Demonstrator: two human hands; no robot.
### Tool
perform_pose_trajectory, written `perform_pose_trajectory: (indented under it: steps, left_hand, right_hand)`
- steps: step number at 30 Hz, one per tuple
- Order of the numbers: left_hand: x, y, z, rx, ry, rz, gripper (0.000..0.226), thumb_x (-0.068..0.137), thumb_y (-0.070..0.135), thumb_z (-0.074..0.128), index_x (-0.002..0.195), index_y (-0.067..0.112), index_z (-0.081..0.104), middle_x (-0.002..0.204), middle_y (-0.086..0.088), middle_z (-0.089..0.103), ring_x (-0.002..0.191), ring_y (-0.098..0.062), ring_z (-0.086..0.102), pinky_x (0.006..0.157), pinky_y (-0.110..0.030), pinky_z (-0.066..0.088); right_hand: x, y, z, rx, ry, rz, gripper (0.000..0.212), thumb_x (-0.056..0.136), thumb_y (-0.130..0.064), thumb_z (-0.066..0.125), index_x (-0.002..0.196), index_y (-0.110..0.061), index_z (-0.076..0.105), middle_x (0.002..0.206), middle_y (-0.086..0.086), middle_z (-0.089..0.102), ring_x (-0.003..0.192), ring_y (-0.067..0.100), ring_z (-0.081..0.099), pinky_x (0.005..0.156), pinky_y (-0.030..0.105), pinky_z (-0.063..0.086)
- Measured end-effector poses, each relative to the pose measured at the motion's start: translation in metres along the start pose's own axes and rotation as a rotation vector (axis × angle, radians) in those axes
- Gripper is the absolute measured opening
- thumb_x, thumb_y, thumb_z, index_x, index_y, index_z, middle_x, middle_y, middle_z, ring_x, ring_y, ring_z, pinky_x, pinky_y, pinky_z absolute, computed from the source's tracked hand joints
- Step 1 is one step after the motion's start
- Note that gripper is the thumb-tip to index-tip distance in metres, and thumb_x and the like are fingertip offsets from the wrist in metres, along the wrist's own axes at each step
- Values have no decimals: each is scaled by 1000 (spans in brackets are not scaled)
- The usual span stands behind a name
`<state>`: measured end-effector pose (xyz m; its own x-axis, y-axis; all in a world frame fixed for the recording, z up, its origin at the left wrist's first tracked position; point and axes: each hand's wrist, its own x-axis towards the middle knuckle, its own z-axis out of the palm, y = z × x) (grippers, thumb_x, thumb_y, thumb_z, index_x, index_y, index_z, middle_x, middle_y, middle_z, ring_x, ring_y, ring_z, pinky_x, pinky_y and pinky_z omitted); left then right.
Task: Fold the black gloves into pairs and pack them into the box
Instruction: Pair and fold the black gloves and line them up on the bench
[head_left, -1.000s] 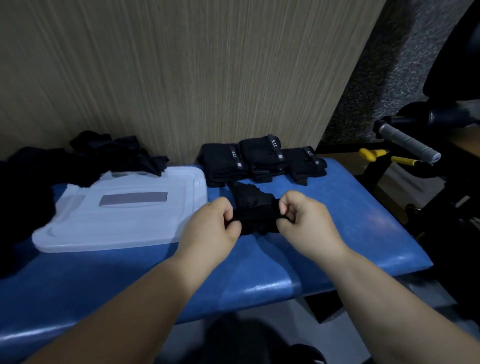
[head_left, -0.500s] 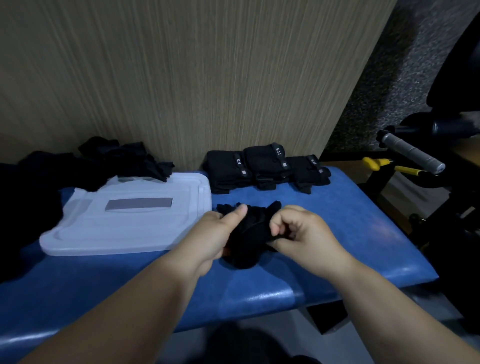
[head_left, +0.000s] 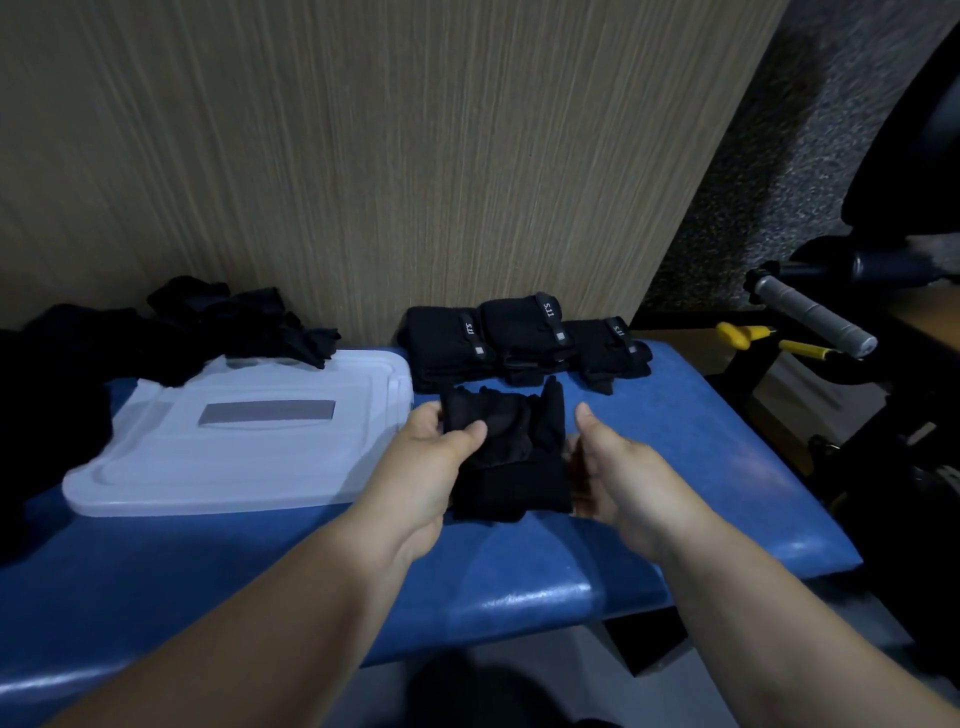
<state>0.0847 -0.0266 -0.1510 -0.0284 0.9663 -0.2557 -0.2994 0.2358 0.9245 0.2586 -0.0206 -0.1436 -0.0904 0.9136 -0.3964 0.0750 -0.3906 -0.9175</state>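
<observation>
Head view, forward and down, near the bench (head_left: 685, 467)

Wood-grain wall (head_left: 363, 156), blue bench (head_left: 675, 467)

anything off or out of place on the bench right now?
Nothing damaged or spilled. Only oddities: the loose glove heap overlaps the white lid at its far edge, and the lid lies flat on the bench with no box in view. The folded pairs sit tidy by the wall.
</observation>
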Motion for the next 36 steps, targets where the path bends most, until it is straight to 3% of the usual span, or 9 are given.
perform_pose_trajectory:
  steps: [4,12,16,20,25,27,30,33,36]
  left_hand:
    - [-5,-5,6,68,-80,21,22,95,8,55,115,19,56,113,-3,68,105,-16,64,96,-37,50]
    - [-1,-15,16,158,-49,98,15,99,23,50,104,28,63,104,7,72,101,-9,66,86,-28,51]
    - [4,-26,22,243,8,157,16,97,32,48,106,38,60,106,10,70,103,-12,65,96,-42,51]
    - [7,-35,28,382,58,226,15,98,27,46,102,40,53,101,10,68,97,-13,63,92,-42,51]
    - [7,-37,39,621,62,324,50,96,13,50,138,26,26,96,5,57,77,-9,56,66,-10,44]
    - [6,-39,42,751,46,402,57,93,17,54,141,29,25,113,6,49,97,-15,55,84,-20,45]
    - [3,-40,46,1076,-2,517,49,96,31,49,142,32,33,148,8,24,133,-18,27,109,-30,26]
    - [4,-42,49,1331,-157,532,50,100,43,34,148,37,22,158,18,9,143,-10,3,115,-34,10]
    - [7,-45,50,1505,-262,426,55,100,49,25,152,35,11,160,16,2,146,-10,-11,117,-37,-3]
  right_hand:
    - [-3,-2,3,124,-61,-25,45,96,-48,49,113,-12,69,109,6,73,104,23,68,100,42,49]
    - [-6,-2,8,288,82,-141,21,102,-17,45,107,-4,61,105,17,72,100,30,69,85,43,57]
    - [-4,1,7,146,163,-208,23,103,-16,40,99,-18,62,98,8,74,100,27,68,88,43,56]
    - [-3,5,-4,-142,258,-354,25,102,-16,40,101,-27,62,97,-1,72,98,16,66,94,40,52]
    - [2,5,-26,-305,291,-382,30,101,-12,41,116,-32,58,101,-9,69,101,12,63,96,35,50]
    - [1,4,-35,-387,283,-376,35,102,-12,40,124,-35,54,104,-12,67,101,11,62,90,27,50]
    - [2,5,-46,-640,314,-337,42,102,-16,39,138,-37,44,110,-1,65,95,15,58,76,23,43]
    - [4,11,-53,-905,358,-298,48,102,-24,38,148,-35,28,129,8,55,115,24,52,88,33,41]
    - [1,12,-53,-1078,430,-388,51,101,-33,40,151,-28,27,147,0,39,135,23,30,108,36,30]
